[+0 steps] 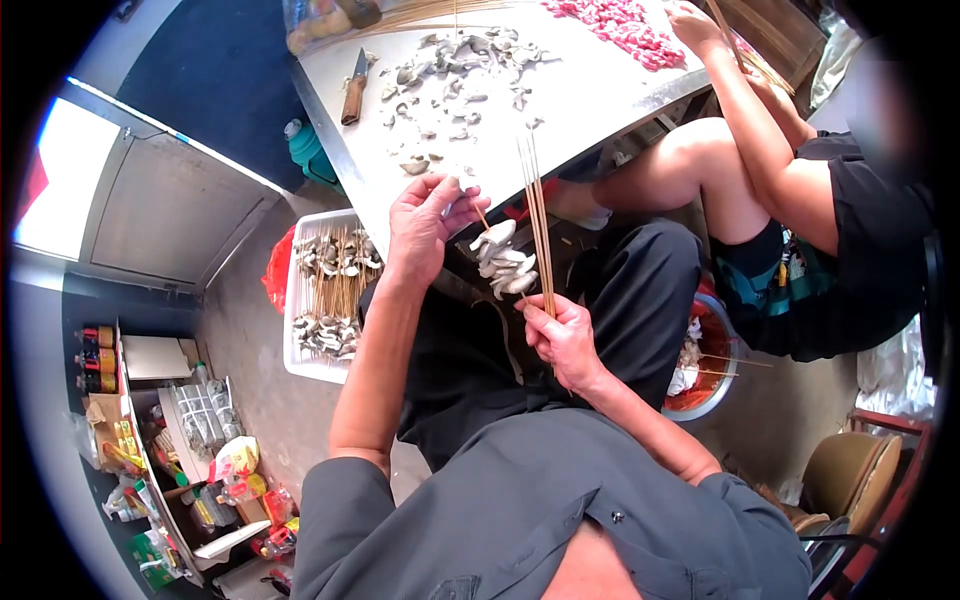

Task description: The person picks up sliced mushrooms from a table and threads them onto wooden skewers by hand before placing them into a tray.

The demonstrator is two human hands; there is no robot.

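My left hand [420, 222] is closed in a pinch at the upper end of a wooden skewer just off the table's near edge. Grey-white mushroom pieces [506, 262] are threaded close together along that skewer. Its lower end meets the fingertips of my right hand [566, 340], which is closed around several bare skewers [540, 235] pointing up toward the table. Loose mushroom pieces [460, 75] lie scattered on the white tabletop [345, 165] beyond my left hand. A wooden-handled knife [354, 92] rests at the table's left side.
A white tray [291, 335] of filled mushroom skewers stands on the floor at left. Pink meat pieces [630, 30] lie on the far table, by a seated person's hands [700, 30]. A waste bucket [728, 372] stands at right. Shelves with packages [205, 415] are lower left.
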